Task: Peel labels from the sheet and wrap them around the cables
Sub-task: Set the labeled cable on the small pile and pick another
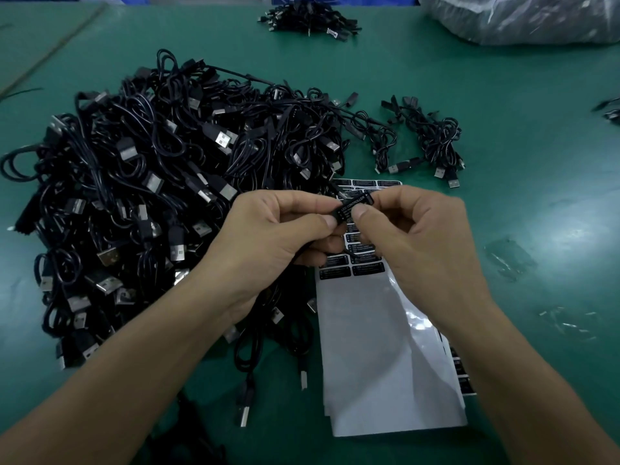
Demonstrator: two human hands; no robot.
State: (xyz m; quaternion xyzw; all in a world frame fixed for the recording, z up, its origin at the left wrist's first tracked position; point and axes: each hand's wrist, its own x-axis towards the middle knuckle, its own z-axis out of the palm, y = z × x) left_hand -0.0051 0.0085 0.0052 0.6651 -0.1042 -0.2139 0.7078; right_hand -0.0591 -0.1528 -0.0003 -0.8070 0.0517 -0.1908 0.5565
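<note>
- A person's left hand (pixel 278 229) and right hand (pixel 412 229) are meeting over a green table (pixel 520 129), both pinching narrowly at one spot, thumb tips almost touching.
- The right hand is holding a black label (pixel 353 207) printed "LED CONTROLLER" between thumb and forefinger, the other fingers curling in beneath.
- The left hand is gripping a thin black cable (pixel 300 257) at the label's left end; the label is lying against the cable, though how far round it is going cannot be told.
- The cable is trailing down and away under the left palm, toward the person.
- Directly beneath the grip, a label sheet (pixel 385 347) is lying flat, its bare white backing stretching toward the person.
- Rows of unpeeled labels (pixel 367 268) are showing just under the fingers and again just beyond them.
- The edge of a second sheet (pixel 461 370) is peeking out beneath the first, nearer the person and to the right of the grip.
- Left of the grip and beyond it, a large pile of black USB cables (pixel 151 179) is sprawling.
- Beyond the grip to the right, a small bundle of cables (pixel 432 139) is lying apart from the pile.
- Far beyond, another bundle (pixel 308 20) and a clear plastic bag (pixel 520 18) are sitting at the table's far side.
</note>
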